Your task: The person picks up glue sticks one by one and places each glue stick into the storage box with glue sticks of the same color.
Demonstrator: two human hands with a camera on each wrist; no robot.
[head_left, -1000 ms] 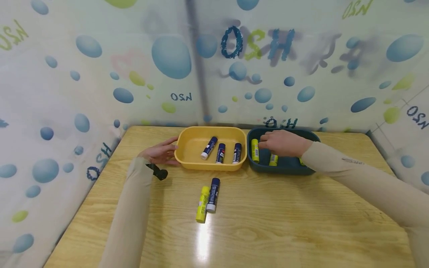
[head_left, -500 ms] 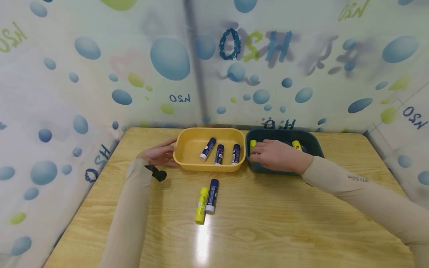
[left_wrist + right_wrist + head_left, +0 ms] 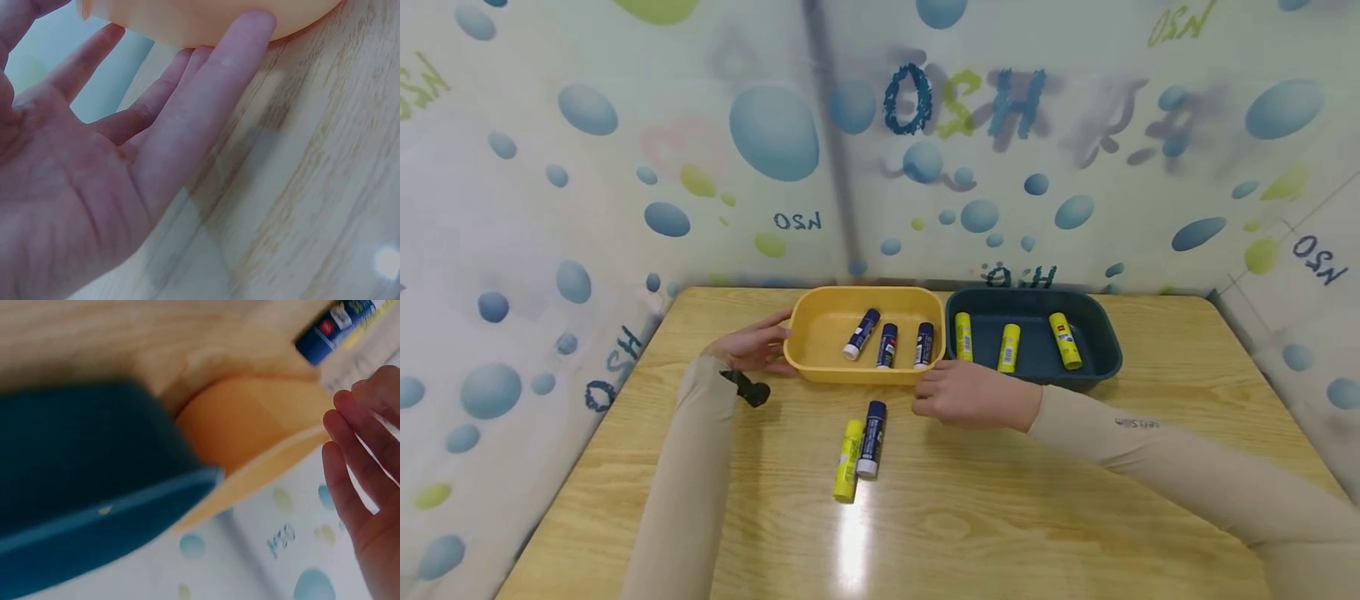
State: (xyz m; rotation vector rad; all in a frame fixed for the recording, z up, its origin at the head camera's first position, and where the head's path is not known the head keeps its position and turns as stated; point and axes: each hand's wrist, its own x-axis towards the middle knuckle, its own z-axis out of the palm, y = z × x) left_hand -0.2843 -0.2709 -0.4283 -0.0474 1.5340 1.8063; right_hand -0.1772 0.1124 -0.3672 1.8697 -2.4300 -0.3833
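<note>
At the left end of the yellow basket (image 3: 805,374), my left hand (image 3: 751,346) touches its outer wall with extended fingers; the left wrist view shows fingertips against the basket (image 3: 187,22). My right hand (image 3: 976,393) is over the table, just in front of where the two baskets meet. Nothing is held in it, and its fingers are slightly bent in the right wrist view. Closest to it on the table lies a blue glue stick (image 3: 872,440) with a white end, side by side with a yellow glue stick (image 3: 847,462).
Inside the yellow basket lie several blue glue sticks (image 3: 861,334). A dark blue basket (image 3: 1105,367) stands against its right side, holding several yellow glue sticks (image 3: 1064,342). A patterned curtain (image 3: 700,125) rises behind the wooden table (image 3: 1000,517).
My right hand has left the dark blue basket, moving left and toward me, which uncovers the yellow glue sticks inside. My left hand stays at the yellow basket.
</note>
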